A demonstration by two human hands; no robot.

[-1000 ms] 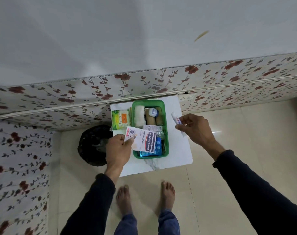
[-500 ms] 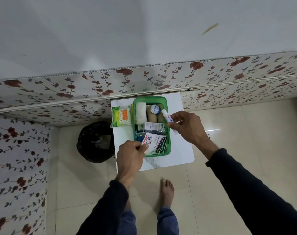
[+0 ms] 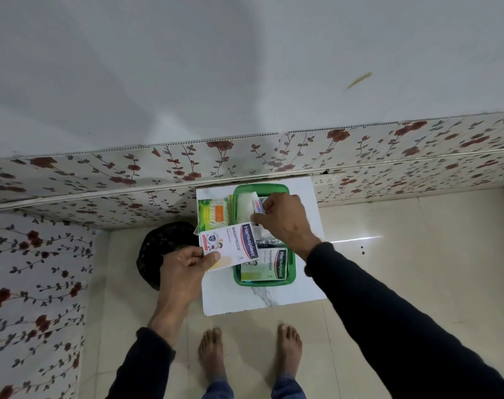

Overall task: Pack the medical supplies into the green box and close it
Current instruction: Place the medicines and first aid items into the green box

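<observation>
Two hands work at the green box (image 3: 236, 279). Left hand (image 3: 187, 264) pinches a plaster packet (image 3: 230, 244) at its near corner, beside the box: light, flat, bendable card. Right hand (image 3: 284, 218), palm down over the box, clamps a small tube (image 3: 258, 205) between fingertips.

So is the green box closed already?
No, the green box has no lid on, and you can see a Hansaplast packet lying inside while the right hand puts in a small tube.
</observation>
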